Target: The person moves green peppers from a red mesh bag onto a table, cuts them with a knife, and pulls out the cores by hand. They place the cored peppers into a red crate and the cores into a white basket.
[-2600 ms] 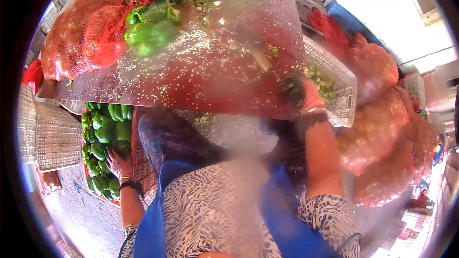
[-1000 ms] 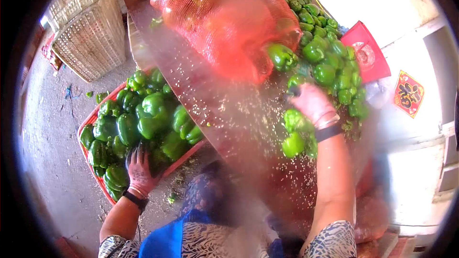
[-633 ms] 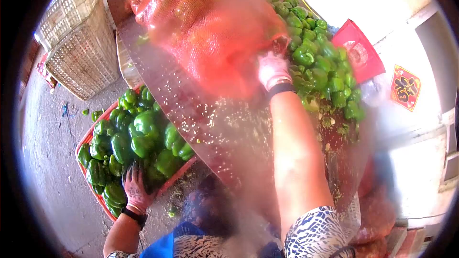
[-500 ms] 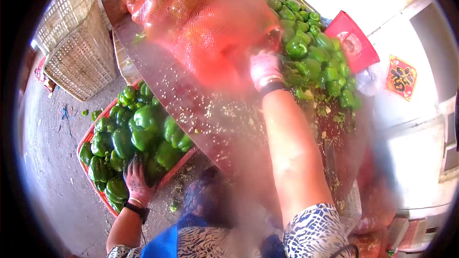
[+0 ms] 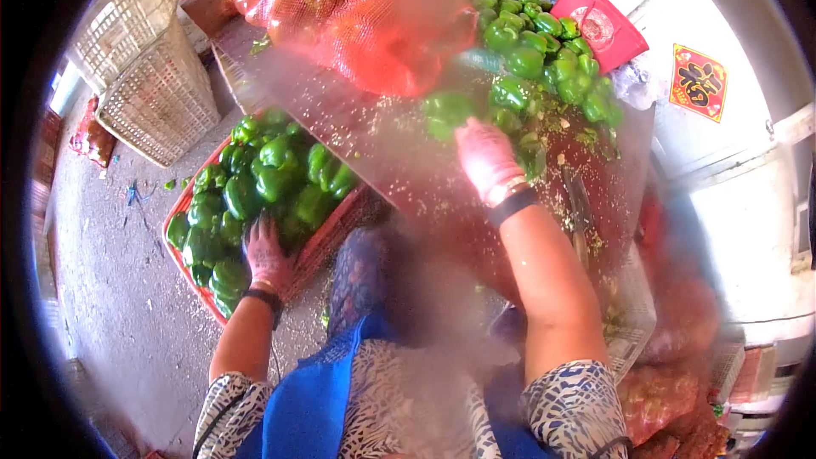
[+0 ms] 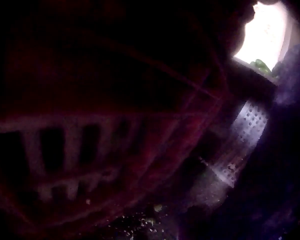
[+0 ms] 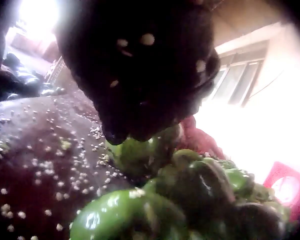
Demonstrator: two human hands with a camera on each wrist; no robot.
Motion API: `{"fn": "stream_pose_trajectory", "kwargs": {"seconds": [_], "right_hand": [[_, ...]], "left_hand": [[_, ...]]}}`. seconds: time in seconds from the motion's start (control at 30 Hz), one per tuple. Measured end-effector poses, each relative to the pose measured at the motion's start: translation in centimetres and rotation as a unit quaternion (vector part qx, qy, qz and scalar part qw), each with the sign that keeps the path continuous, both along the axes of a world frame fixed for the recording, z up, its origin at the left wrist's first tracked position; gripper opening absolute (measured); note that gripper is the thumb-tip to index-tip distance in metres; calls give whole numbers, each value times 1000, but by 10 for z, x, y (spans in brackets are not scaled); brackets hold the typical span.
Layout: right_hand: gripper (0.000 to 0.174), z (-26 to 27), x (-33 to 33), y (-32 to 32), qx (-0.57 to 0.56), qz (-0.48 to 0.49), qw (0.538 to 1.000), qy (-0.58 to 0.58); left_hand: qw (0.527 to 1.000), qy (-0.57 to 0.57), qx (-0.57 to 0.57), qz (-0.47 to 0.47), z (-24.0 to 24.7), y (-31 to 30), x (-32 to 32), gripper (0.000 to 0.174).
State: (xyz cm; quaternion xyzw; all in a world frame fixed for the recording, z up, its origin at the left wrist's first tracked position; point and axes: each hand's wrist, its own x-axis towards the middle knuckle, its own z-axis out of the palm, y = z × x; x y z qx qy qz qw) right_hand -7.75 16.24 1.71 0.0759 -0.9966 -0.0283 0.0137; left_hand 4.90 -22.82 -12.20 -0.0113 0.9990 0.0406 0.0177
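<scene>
My gloved left hand (image 5: 268, 257) rests with extended fingers on green bell peppers (image 5: 279, 168) heaped in a red crate (image 5: 189, 282). On the table, my gloved right hand (image 5: 486, 155) holds a green bell pepper (image 5: 449, 113), blurred in the head view, just below the red mesh sack (image 5: 365, 42). Dark, seed-speckled glove fingers (image 7: 140, 85) reach down close to the peppers in the right wrist view. The left wrist view is dark and shows the crate's slotted side (image 6: 75, 150); the left hand is hidden there.
A green pepper pile (image 5: 527, 42) covers the table's far side near a red bag (image 5: 599, 25). Seeds lie over the dark tabletop (image 5: 399, 170). A knife-like tool (image 5: 578, 212) lies right of my hand. Pale baskets (image 5: 157, 89) stand at left, another basket (image 5: 637, 323) below the table.
My right hand has gone from the pale basket to the pepper pile, then the sack's mouth, and back toward me with a pepper. The left hand stays on the crate's peppers.
</scene>
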Motion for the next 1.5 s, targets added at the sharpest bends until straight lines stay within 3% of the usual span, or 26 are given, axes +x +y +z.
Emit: {"fn": "stream_pose_trajectory", "kwargs": {"seconds": [0.07, 0.13, 0.2, 0.27, 0.33, 0.43, 0.53, 0.63, 0.67, 0.7, 0.73, 0.77, 0.8, 0.83, 0.9, 0.93, 0.97, 1.03, 1.07, 1.13, 1.17, 1.2, 1.27, 1.33, 1.4, 1.5], "right_hand": [[20, 30, 35, 3, 77, 11, 996, -46], [20, 12, 62, 28, -94, -45, 995, -7], [18, 50, 106, 35, -280, -149, 947, -52], [23, 61, 139, 75, -462, -93, 881, -42], [28, 95, 183, 92, -655, -137, 743, 8], [40, 115, 247, 122, -883, 40, 465, -46], [45, 69, 250, 122, -637, -164, 743, -124], [47, 32, 265, 133, -353, -164, 912, 125], [47, 34, 268, 140, -561, -210, 800, 43], [35, 30, 268, 140, -605, -200, 765, 93], [30, 33, 268, 138, -576, -212, 786, 75], [25, 41, 266, 136, -543, -223, 808, 61], [20, 48, 260, 135, -507, -231, 829, 46], [12, 45, 252, 136, -501, -216, 836, 62], [16, 41, 227, 145, -503, -256, 823, 64], [18, 41, 215, 150, -503, -279, 816, 63], [24, 60, 202, 139, -426, -280, 857, 72], [30, 74, 168, 131, -430, -242, 867, 77], [34, 78, 146, 130, -432, -220, 871, 80], [43, 75, 91, 135, -376, -124, 912, 109], [52, 74, 58, 138, -339, -140, 928, 70], [58, 74, 28, 137, -203, -125, 966, 96], [65, 84, -25, 118, -135, -124, 981, 57], [62, 32, -96, 140, -128, -113, 981, 93], [60, 16, -123, 132, -127, -141, 979, 75], [47, 6, -133, 131, -116, -230, 966, -2]], "left_hand": [[998, 36, 43, -2, 8, 4, 3, 85], [999, 25, -4, -21, -3, 1, 0, 85], [998, 2, -47, -30, 13, 9, 0, 80], [999, 5, -23, -43, 6, 0, -1, 80], [998, -11, 28, -55, 10, -9, -3, 78], [982, 40, 168, -83, -24, -45, -16, 66], [968, 89, 230, -51, 21, -38, -15, 36], [959, 136, 249, 13, 81, -11, -22, 26], [960, 121, 253, 3, 100, -2, -32, 25], [933, 103, 344, -1, 108, 10, -46, 26], [894, 207, 392, -74, 102, 28, -64, 23], [834, 112, 538, -47, 158, 75, -49, 24], [751, 59, 656, -46, 157, 99, -67, 25], [685, 43, 725, -52, 200, 145, -47, 25], [637, -6, 759, -133, 187, 194, -70, 27], [554, -97, 820, -107, 195, 222, -64, 23], [592, -58, 791, -141, 171, 245, -72, 23], [661, 30, 724, -195, 124, 290, -86, 26], [684, -12, 715, -144, 115, 306, -84, 29], [580, -11, 803, -133, 113, 317, -61, 32], [623, -45, 766, -150, 109, 315, -67, 33], [575, -55, 810, -98, 116, 320, -64, 33], [616, -109, 775, -91, 133, 314, -67, 41], [597, -63, 794, -100, 128, 324, -70, 43], [651, -39, 755, -61, 124, 329, -73, 30], [526, -105, 843, -35, 123, 330, -78, 29]]}}
